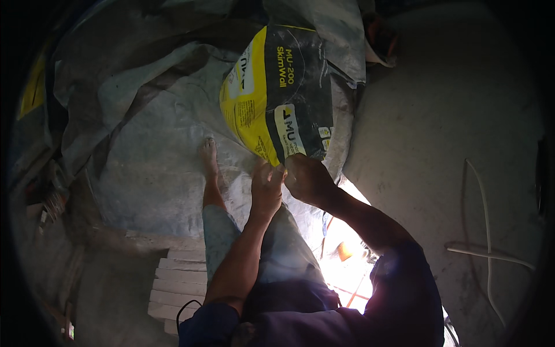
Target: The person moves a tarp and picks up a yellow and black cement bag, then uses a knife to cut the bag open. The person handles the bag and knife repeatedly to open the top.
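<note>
Clearly, the bag [280,98] looks full and creased, yellow on one side and black on the other, above the grey sheet [150,168] ahead. The left hand [267,184] and right hand [306,178], fingers curled in, pinch its near edge side by side.

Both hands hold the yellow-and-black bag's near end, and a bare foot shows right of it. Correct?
The side is wrong: the head view shows the bare foot left of the bag. Left hand and right hand do hold its near end.
</note>
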{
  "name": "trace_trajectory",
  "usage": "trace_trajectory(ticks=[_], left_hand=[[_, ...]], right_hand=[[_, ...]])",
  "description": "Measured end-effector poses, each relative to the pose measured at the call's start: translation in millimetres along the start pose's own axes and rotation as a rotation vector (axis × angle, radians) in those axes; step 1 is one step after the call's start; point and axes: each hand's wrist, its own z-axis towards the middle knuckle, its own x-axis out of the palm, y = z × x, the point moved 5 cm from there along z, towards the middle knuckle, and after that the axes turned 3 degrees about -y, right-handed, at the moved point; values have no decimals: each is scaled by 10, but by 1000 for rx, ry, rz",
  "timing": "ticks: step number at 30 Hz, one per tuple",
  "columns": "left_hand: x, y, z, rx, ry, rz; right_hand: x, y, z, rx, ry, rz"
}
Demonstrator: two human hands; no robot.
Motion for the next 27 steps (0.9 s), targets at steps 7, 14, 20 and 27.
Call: trace_trajectory(ticks=[7,14,20,27], left_hand=[[-1,24,11,44,-11,89],[-18,51,32,-122,41,-92],[-47,50,53,-104,111,-105],[-196,-130,103,-90,26,193]], right_hand=[[108,-176,-74,238,-14,144],[27,-258,-49,75,3,342],[64,-256,-3,-232,100,53],[63,-420,119,-7,246,285]])
